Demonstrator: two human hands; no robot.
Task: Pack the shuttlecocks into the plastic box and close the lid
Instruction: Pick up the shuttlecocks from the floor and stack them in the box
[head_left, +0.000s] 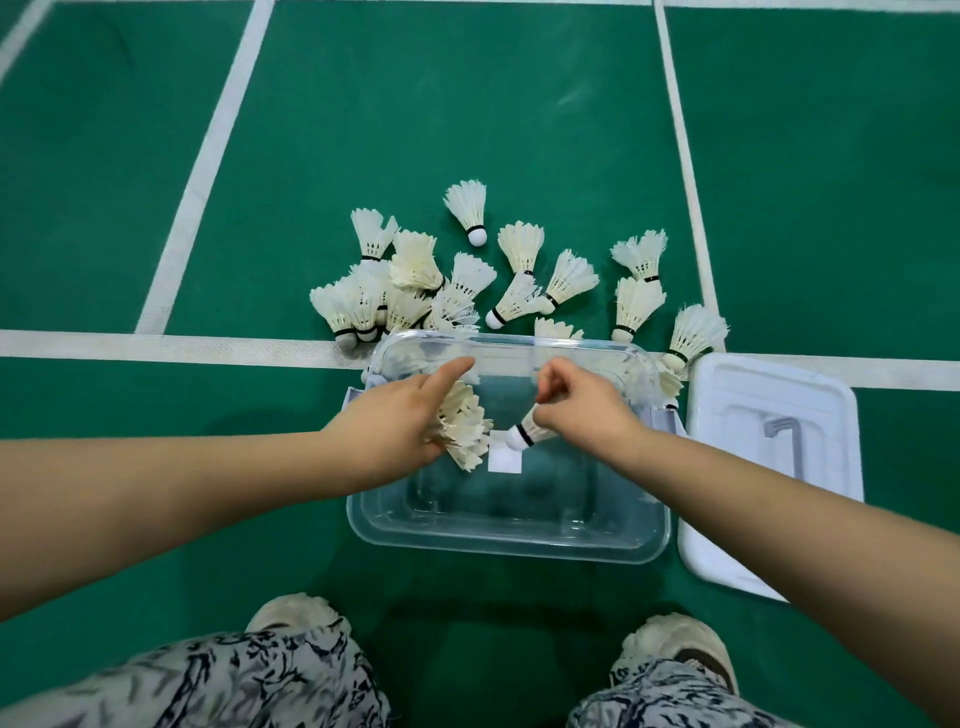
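Head view: the only view, looking down over both forearms to the court floor (467, 104).
Left hand (400, 431): over the left part of the box. Its fingers are wrapped round the left shuttlecock (467, 431) and the forefinger is stretched out toward the far wall.
Left shuttlecock: the feather end fans out from under the palm, toward the right hand. The cork is hidden, so I cannot tell if there is one or a nested few.
Right hand (592, 410): over the right part of the box, fingers curled and pinching the right shuttlecock (522, 435) by its feathers.
Right shuttlecock: the cork points down and toward the left hand, probably so it goes in nose first without crushing the feathers.
Box (509, 545): clear plastic and open, directly beneath both hands. I see nothing on its bottom except a white label (505, 460).
Lid (821, 415): white, flat on the floor just outside the right hand. Probably set there to leave the opening free yet stay within reach.
Pile (415, 291): many shuttlecocks lie loose on the floor just beyond the fingertips, thickest past the left hand. Some touch the box's far wall.
Stage: early, judging by the box. Most shuttlecocks remain outside, so closing is far off.
Risk: the feathers bend easily, so each needs a light hold and a gentle release.
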